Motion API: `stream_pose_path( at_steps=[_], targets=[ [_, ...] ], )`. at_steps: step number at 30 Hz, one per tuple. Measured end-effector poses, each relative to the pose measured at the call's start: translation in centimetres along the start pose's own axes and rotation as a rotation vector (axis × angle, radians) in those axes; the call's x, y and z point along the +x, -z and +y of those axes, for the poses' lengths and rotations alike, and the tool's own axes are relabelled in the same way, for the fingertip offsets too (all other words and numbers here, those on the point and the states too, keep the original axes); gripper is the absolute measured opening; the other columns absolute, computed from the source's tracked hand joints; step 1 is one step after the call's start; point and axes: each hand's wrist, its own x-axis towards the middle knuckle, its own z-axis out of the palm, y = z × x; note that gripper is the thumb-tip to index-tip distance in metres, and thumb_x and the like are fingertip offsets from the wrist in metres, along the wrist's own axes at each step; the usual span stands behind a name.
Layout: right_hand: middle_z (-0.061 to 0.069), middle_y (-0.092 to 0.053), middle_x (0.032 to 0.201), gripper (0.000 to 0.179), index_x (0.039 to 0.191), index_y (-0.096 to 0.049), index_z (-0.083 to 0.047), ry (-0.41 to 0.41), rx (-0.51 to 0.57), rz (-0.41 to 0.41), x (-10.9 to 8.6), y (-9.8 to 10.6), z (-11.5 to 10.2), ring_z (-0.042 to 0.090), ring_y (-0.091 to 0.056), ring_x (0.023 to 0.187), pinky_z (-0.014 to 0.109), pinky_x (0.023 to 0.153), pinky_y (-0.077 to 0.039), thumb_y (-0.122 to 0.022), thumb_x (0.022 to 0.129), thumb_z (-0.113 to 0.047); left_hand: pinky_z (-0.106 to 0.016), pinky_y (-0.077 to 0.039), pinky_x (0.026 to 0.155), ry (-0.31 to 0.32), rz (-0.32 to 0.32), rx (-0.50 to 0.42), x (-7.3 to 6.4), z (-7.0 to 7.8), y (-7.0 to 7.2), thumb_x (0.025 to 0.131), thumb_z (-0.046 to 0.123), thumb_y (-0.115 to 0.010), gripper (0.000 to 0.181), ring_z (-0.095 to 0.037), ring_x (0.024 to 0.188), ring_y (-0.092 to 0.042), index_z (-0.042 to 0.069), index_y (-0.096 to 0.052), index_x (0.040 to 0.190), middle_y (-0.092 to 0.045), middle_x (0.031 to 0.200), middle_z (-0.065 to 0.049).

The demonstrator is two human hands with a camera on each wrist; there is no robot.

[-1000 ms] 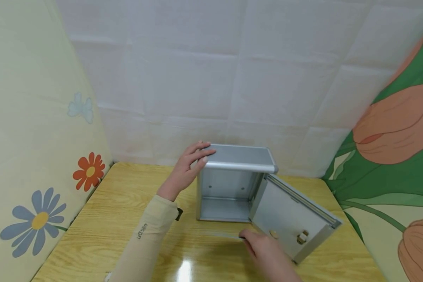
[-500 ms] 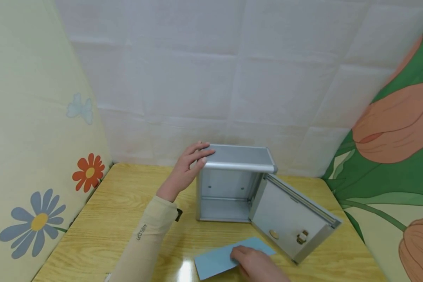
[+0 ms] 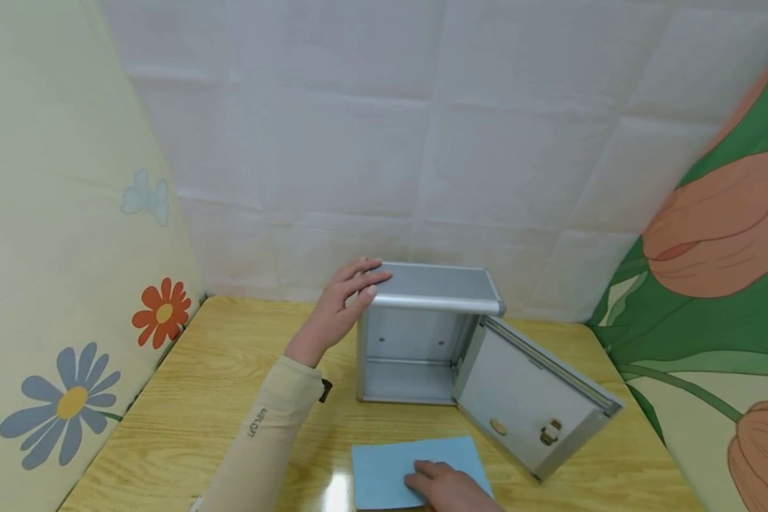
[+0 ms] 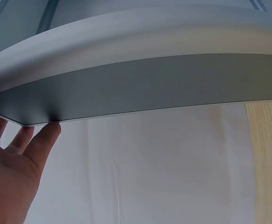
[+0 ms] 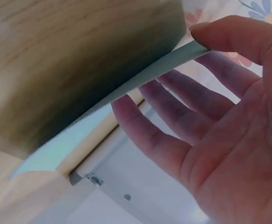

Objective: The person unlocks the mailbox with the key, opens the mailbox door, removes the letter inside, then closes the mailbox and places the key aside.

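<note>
A silver metal box [image 3: 435, 282] stands upright on the table with its front door [image 3: 515, 391] swung out to the right. The inside of the box shows bare walls and floor. My left hand [image 3: 334, 311] rests on its top left corner with fingers spread. In the left wrist view, the fingertips [image 4: 52, 128] lie at the box's edge. My right hand [image 3: 456, 489] pinches a light-blue paper sheet [image 3: 384, 469] in front of the box. In the right wrist view, thumb and fingers are on opposite faces of the sheet [image 5: 56, 151], seen nearly edge-on.
A brass-coloured lock [image 3: 550, 432] and a round tan piece [image 3: 498, 426] sit on the door's inner face. The wooden table [image 3: 249, 341] ends at a white cloth [image 3: 333, 142] behind. Flower-printed cloths [image 3: 51, 235] hang at both sides.
The blue sheet has turned from edge-on to showing its broad face, as my right hand moved toward me and slightly left. My left hand, the box and its door have stayed put.
</note>
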Motion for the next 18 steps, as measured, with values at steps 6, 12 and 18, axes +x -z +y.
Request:
stream_pose_path(
  at_steps=[6, 12, 18],
  targets=[
    [0.012, -0.056, 0.123, 0.051, 0.120, -0.064, -0.016, -0.008, 0.017, 0.026, 0.0, -1.1, 0.5, 0.028, -0.057, 0.105, 0.043, 0.070, -0.052, -0.058, 0.088, -0.057, -0.048, -0.023, 0.111, 0.005, 0.003, -0.020, 0.2, 2.1, 0.2, 0.099, 0.002, -0.049, 0.034, -0.028, 0.142, -0.017, 0.001, -0.058, 0.131, -0.039, 0.145, -0.016],
    [0.012, -0.052, 0.127, 0.053, 0.117, -0.065, -0.019, -0.052, 0.046, 0.044, -0.1, -1.7, 0.5, 0.035, -0.050, 0.116, 0.057, 0.080, -0.048, -0.058, 0.086, -0.061, -0.048, -0.023, 0.111, 0.016, -0.002, -0.025, 0.2, 3.3, 0.5, 0.098, 0.000, -0.049, 0.033, -0.030, 0.142, -0.017, -0.003, -0.057, 0.130, -0.039, 0.144, -0.019],
    [0.014, -0.051, 0.128, 0.057, 0.122, -0.064, -0.017, -0.035, 0.009, 0.080, 0.1, -2.0, 0.8, 0.035, -0.050, 0.116, 0.051, 0.078, -0.051, -0.058, 0.086, -0.061, -0.049, -0.024, 0.110, -0.006, 0.010, -0.015, 0.1, 0.4, 0.0, 0.100, 0.010, -0.050, 0.034, -0.022, 0.143, -0.017, 0.008, -0.058, 0.133, -0.039, 0.146, -0.012]
  ],
)
